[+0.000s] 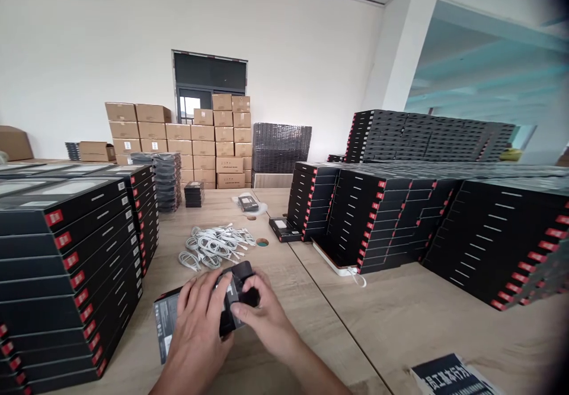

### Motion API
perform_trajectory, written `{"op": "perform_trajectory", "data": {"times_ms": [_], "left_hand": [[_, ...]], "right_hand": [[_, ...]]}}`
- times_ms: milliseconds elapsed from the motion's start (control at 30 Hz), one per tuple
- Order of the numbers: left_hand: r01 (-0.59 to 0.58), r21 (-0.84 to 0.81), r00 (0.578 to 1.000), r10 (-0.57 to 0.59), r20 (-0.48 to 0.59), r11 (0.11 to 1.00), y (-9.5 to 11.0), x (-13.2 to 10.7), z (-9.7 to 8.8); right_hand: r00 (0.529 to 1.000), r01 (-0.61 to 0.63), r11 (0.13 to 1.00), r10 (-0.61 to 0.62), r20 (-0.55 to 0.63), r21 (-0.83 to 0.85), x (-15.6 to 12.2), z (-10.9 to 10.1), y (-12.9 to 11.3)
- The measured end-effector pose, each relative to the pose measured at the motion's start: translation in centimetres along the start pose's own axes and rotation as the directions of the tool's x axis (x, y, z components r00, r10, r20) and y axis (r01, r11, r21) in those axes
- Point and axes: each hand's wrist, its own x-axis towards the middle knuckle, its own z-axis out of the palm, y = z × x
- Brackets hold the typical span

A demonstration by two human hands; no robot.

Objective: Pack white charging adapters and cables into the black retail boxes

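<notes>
A flat black box (166,318) lies on the wooden table (400,324) in front of me, its end flap lifted. My left hand (198,324) rests on top of it with the fingers spread over the lid. My right hand (262,312) pinches the black end flap (243,276) between thumb and fingers. Just beyond the box lies a heap of coiled white cables (213,245).
Tall stacks of black boxes with red tags stand at the left (71,264) and across the right (400,217). Brown cartons (200,140) are piled at the far wall. A single black box (283,229), a white power strip (338,264) and a printed sheet (448,377) lie on the table.
</notes>
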Motion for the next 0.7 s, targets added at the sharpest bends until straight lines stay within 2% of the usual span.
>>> {"op": "perform_trajectory", "data": {"times_ms": [67,133,200,300,400,467,500,533,567,600,633,667,700], "left_hand": [[0.022,0.012,0.999,-0.023,0.025,1.0,-0.1,0.1,-0.3],[0.068,0.028,0.995,-0.07,0.066,0.997,-0.2,0.2,-0.4],[0.14,0.049,0.982,-0.145,0.122,0.989,-0.2,0.0,-0.4],[0.288,0.135,0.923,-0.313,0.226,0.948,-0.6,-0.7,-0.1],[0.44,0.253,0.818,-0.501,0.283,0.862,-1.9,-1.2,0.1],[0.553,0.185,0.775,-0.583,0.244,0.812,-2.9,-1.0,0.0],[0.618,0.058,0.756,-0.613,0.227,0.784,-3.3,-0.7,-0.1],[0.683,-0.127,0.726,-0.648,0.233,0.719,-3.5,-0.4,-0.3],[0.736,-0.334,0.675,-0.68,0.286,0.589,-3.4,-0.1,-0.4],[0.767,-0.511,0.611,-0.683,0.399,0.388,-3.2,0.2,-0.6],[0.779,-0.609,0.549,-0.629,0.55,0.148,-2.7,0.4,-0.7],[0.782,-0.618,0.497,-0.519,0.695,-0.079,-2.1,0.5,-0.7],[0.783,-0.571,0.465,-0.378,0.801,-0.247,-1.4,0.5,-0.7]], "right_hand": [[0.995,-0.057,0.97,0.074,-0.064,0.235,0.6,-1.0,-0.5],[0.977,-0.123,0.861,0.194,-0.095,0.493,1.3,-2.2,-0.8],[0.948,-0.157,0.737,0.298,-0.107,0.657,2.0,-3.4,-0.6],[0.899,-0.177,0.675,0.407,-0.162,0.716,2.9,-5.0,0.4],[0.863,-0.198,0.674,0.464,-0.199,0.712,3.3,-5.8,1.4],[0.862,-0.244,0.668,0.482,-0.158,0.703,3.3,-5.7,1.6],[0.862,-0.277,0.661,0.491,-0.123,0.697,3.2,-5.4,1.6],[0.863,-0.318,0.653,0.5,-0.076,0.687,3.0,-4.9,1.4],[0.863,-0.363,0.645,0.505,-0.019,0.673,2.7,-4.3,1.1],[0.863,-0.405,0.641,0.503,0.042,0.652,2.4,-3.6,0.8],[0.865,-0.439,0.645,0.493,0.098,0.626,2.1,-2.9,0.5],[0.868,-0.459,0.66,0.475,0.142,0.595,1.8,-2.3,0.2],[0.875,-0.463,0.686,0.454,0.168,0.562,1.5,-1.8,-0.1]]}}
